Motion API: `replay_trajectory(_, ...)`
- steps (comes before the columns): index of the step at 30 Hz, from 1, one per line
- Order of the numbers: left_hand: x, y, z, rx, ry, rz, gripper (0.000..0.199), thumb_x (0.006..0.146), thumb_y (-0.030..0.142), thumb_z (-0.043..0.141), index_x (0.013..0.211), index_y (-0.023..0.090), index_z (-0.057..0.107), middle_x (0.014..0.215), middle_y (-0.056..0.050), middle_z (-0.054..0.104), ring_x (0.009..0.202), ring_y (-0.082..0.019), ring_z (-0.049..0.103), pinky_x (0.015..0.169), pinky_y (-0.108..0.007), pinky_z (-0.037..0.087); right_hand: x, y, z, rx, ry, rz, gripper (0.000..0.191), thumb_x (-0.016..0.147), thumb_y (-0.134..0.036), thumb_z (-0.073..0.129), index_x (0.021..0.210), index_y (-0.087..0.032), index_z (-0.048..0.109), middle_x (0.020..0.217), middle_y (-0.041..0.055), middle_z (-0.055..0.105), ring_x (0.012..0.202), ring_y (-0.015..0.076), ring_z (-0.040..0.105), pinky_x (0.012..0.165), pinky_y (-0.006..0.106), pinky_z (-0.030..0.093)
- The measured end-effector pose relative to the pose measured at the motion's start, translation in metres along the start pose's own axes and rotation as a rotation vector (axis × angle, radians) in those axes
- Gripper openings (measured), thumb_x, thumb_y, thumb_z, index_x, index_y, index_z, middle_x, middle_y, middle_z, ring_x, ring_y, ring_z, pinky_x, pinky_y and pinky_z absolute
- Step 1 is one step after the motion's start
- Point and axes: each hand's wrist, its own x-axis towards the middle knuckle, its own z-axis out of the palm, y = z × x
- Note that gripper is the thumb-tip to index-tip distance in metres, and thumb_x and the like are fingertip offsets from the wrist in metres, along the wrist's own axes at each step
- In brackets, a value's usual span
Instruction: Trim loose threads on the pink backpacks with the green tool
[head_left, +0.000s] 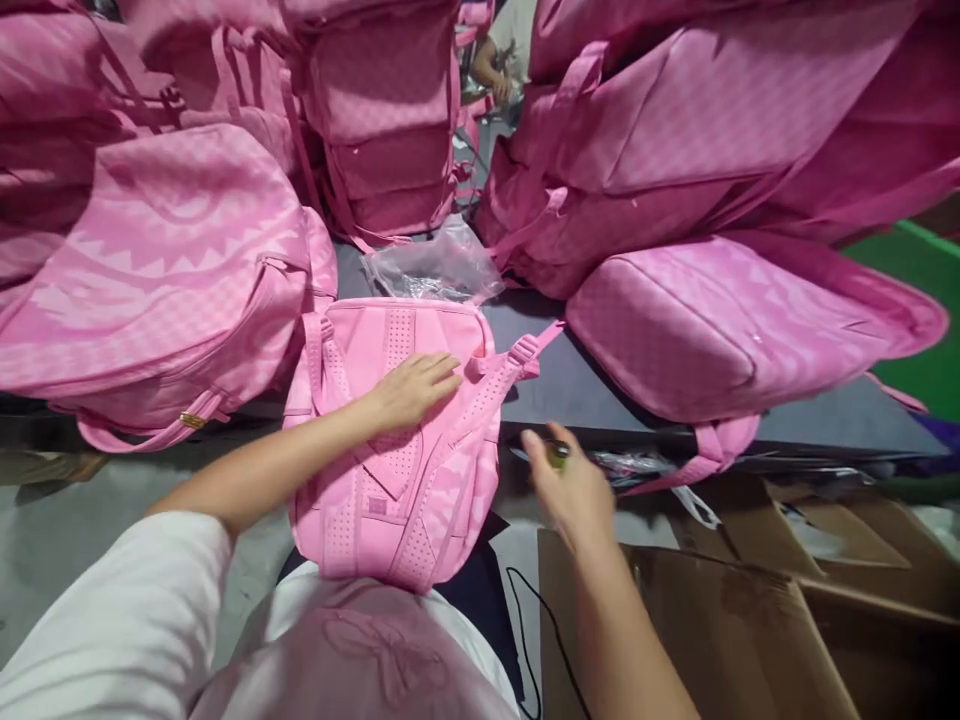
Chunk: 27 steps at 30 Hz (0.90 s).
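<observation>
A pink backpack (450,440) lies with its padded back and shoulder straps facing up, between my body and the grey table (551,390). My left hand (420,388) rests flat on its back panel, fingers stretched out. To the right of the bag, apart from it, my right hand (574,490) is closed around a small rounded olive-green thing (557,454). Most of that thing is hidden in the fingers, and blur keeps its kind from showing. One shoulder strap (517,352) with its buckle sticks out past the bag's right side.
Pink backpacks are stacked along the back; one bag (172,250) sits at left, another (697,320) lies at right. A clear plastic bag (439,262) lies behind my backpack. Cardboard boxes (697,610) stand below right. Another person's hand (491,75) shows at the far gap.
</observation>
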Motion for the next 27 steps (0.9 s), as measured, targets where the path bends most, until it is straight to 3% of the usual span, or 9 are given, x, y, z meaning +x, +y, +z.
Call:
replay_trajectory(2, 0.043, -0.017, 0.002, 0.008, -0.076, 0.088, 0.033, 0.101, 0.028, 0.044, 0.123, 0.013, 0.064, 0.13, -0.016, 0.062, 0.124, -0.026, 0.053, 0.104, -0.04, 0.038, -0.012, -0.017, -0.014, 0.078, 0.064, -0.086, 0.073, 0.094, -0.071, 0.04, 0.138, -0.016, 0.06, 0.07, 0.0078, 0.068, 0.063, 0.0248, 0.066, 0.064, 0.036, 0.051)
replay_trajectory(4, 0.075, -0.029, 0.002, 0.004, -0.157, 0.13, 0.033, 0.1, 0.037, 0.048, 0.11, 0.014, 0.069, 0.111, -0.014, 0.068, 0.105, -0.026, 0.058, 0.094, -0.039, 0.038, -0.025, -0.045, -0.004, 0.279, -0.014, -0.396, 0.07, 0.096, -0.073, 0.037, 0.131, -0.019, 0.064, 0.057, 0.0005, 0.06, 0.049, 0.0188, 0.058, 0.054, 0.031, 0.049)
replay_trajectory(7, 0.098, -0.036, -0.005, -0.03, -0.252, 0.149, 0.037, 0.101, 0.042, 0.047, 0.099, 0.016, 0.074, 0.096, -0.011, 0.07, 0.093, -0.024, 0.058, 0.083, -0.037, 0.034, -0.03, -0.086, 0.042, 0.324, -0.252, -1.051, 0.053, 0.097, -0.06, 0.053, 0.13, -0.02, 0.064, 0.081, 0.0033, 0.072, 0.073, 0.019, 0.069, 0.074, 0.03, 0.056)
replay_trajectory(9, 0.102, -0.038, -0.011, -0.062, -0.312, 0.168, 0.038, 0.101, 0.042, 0.047, 0.096, 0.018, 0.075, 0.092, -0.009, 0.07, 0.089, -0.022, 0.057, 0.079, -0.036, 0.031, -0.02, -0.091, 0.07, 0.13, -0.224, -1.266, 0.038, 0.099, -0.045, 0.058, 0.124, -0.019, 0.067, 0.094, 0.0063, 0.074, 0.084, 0.0203, 0.069, 0.083, 0.031, 0.056)
replay_trajectory(11, 0.099, -0.037, -0.015, -0.079, -0.329, 0.187, 0.038, 0.099, 0.046, 0.051, 0.093, 0.018, 0.076, 0.093, -0.009, 0.07, 0.087, -0.021, 0.056, 0.077, -0.036, 0.029, -0.009, -0.071, 0.083, 0.003, -0.134, -1.261, 0.03, 0.099, -0.035, 0.06, 0.12, -0.015, 0.067, 0.098, 0.0105, 0.073, 0.086, 0.022, 0.07, 0.081, 0.032, 0.058)
replay_trajectory(15, 0.088, -0.026, -0.01, -0.105, -0.282, 0.264, 0.033, 0.092, 0.05, 0.064, 0.086, 0.019, 0.074, 0.093, -0.007, 0.07, 0.088, -0.021, 0.054, 0.077, -0.036, 0.027, -0.007, -0.001, 0.078, 0.01, 0.104, -1.12, 0.032, 0.097, -0.025, 0.061, 0.126, -0.012, 0.061, 0.102, 0.0157, 0.071, 0.086, 0.0225, 0.071, 0.071, 0.03, 0.06)
replay_trajectory(17, 0.085, -0.02, -0.003, -0.124, -0.286, 0.289, 0.029, 0.09, 0.048, 0.067, 0.087, 0.02, 0.073, 0.091, -0.006, 0.07, 0.088, -0.021, 0.053, 0.077, -0.036, 0.027, -0.012, 0.018, 0.078, 0.027, 0.254, -1.053, 0.039, 0.095, -0.019, 0.063, 0.133, -0.014, 0.057, 0.102, 0.0158, 0.071, 0.087, 0.0218, 0.072, 0.071, 0.029, 0.06)
replay_trajectory(22, 0.097, -0.043, 0.001, -0.008, -0.3, 0.285, 0.042, 0.091, 0.059, 0.061, 0.085, 0.019, 0.074, 0.091, -0.006, 0.068, 0.096, -0.023, 0.05, 0.092, -0.041, 0.032, -0.013, 0.019, 0.099, 0.014, 0.409, -0.947, 0.053, 0.092, -0.017, 0.066, 0.143, -0.019, 0.051, 0.105, 0.0147, 0.072, 0.086, 0.0207, 0.073, 0.069, 0.027, 0.06)
replay_trajectory(27, 0.103, -0.087, -0.011, 0.089, -0.081, 0.114, 0.052, 0.095, 0.062, 0.051, 0.09, 0.014, 0.07, 0.108, -0.009, 0.063, 0.122, -0.029, 0.039, 0.116, -0.059, 0.013, -0.01, 0.014, 0.094, 0.178, 0.372, -0.822, 0.042, 0.093, -0.013, 0.062, 0.134, -0.022, 0.058, 0.106, 0.0105, 0.073, 0.091, 0.0193, 0.073, 0.077, 0.028, 0.06)
